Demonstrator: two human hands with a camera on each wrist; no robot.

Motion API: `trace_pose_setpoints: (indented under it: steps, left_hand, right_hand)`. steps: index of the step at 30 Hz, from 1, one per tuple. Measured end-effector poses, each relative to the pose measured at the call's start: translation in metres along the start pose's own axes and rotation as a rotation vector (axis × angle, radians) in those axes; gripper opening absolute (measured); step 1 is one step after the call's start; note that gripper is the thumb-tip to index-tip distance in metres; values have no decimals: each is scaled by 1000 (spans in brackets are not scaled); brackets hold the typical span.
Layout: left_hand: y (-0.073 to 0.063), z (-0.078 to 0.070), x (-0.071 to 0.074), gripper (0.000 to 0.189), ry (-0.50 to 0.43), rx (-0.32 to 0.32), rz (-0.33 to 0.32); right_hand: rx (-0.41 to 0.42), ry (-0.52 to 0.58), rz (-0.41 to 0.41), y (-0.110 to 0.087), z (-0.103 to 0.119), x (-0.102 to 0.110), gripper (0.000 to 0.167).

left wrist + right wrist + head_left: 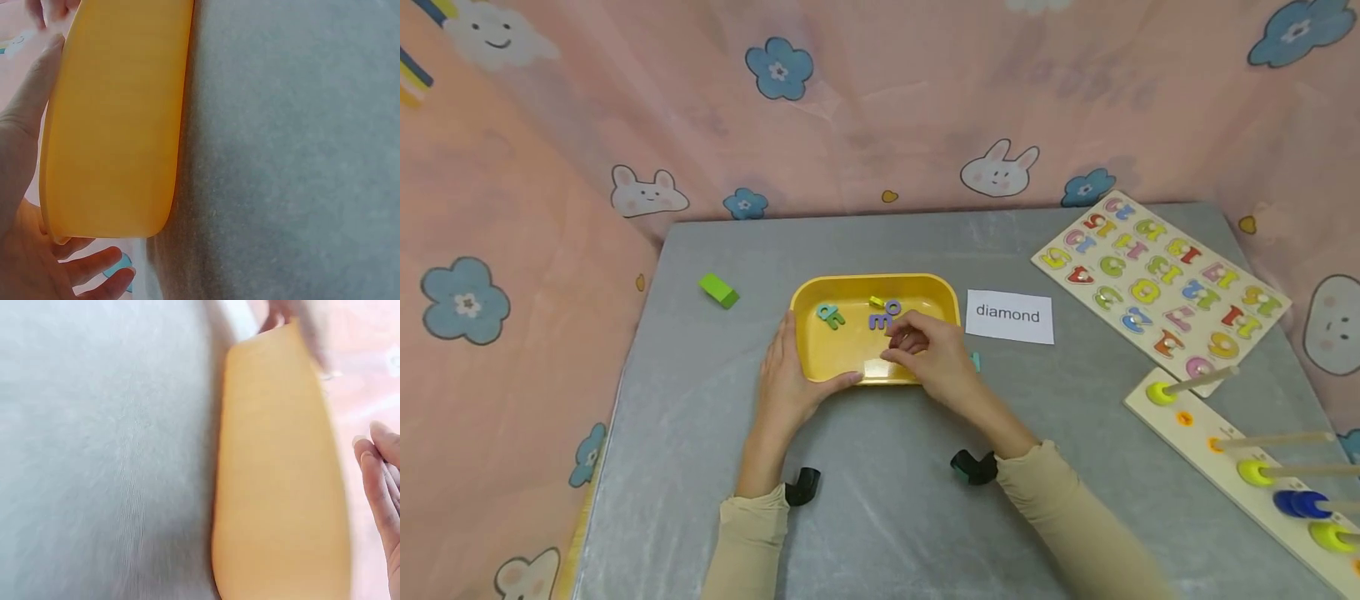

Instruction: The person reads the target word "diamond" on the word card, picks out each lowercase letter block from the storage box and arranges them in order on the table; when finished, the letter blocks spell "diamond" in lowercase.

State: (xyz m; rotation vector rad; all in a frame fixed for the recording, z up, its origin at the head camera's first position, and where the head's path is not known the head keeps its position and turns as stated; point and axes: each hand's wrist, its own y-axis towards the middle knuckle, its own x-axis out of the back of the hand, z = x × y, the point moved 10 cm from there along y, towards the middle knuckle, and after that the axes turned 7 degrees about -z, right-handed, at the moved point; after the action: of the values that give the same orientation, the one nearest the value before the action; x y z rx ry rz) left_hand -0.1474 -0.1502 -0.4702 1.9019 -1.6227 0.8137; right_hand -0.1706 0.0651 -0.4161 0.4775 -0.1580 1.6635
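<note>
A yellow tray (827, 358) sits on the grey table and holds several small plastic letters. A teal and a green letter (833, 318) overlap on its left; a purple m (880, 322), a purple ring-shaped letter (892, 307) and a small yellow piece (876, 302) lie nearer the right. My left hand (786, 375) rests around the tray's near left corner, thumb along the front rim, fingers against the left side. Over the tray's right part hovers my right hand (936, 354), fingers bent, with a gap between thumb and index fingertip and nothing visible between them.
Right of the tray lies a white card (1009, 317) reading "diamond", with a teal piece (975, 362) below it. A number puzzle board (1157, 287) and a peg board (1195, 425) with rods occupy the right side. A green block (719, 290) is at left.
</note>
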Motion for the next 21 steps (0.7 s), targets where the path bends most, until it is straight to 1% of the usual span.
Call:
trace_pose_setpoints:
  steps: [3,7,10,13,17,19,21]
  left_hand:
    - [0,0,0,141,-6,4,5]
    - [0,0,0,142,-18,1,4]
    - [0,-1,0,141,-22,-7,-1]
    - [0,-1,0,141,-21,-9,0]
    - [0,0,0,141,-17,-5,4]
    - [0,0,-1,141,-15,-6,6]
    - [0,0,-1,141,-17,-6,6]
  right_hand:
    - [-23,90,-43,-13,1,23,26]
    - [-32,179,-59,-27,0,49,26]
    - [-23,252,-60,-35,0,65,23]
    - [1,286,-80,-39,-1,79,25]
    - [29,240,-118,-45,-3,95,32]
    - [33,201,-135,-47,-7,101,30]
    - [24,150,-155,-49,-13,107,24]
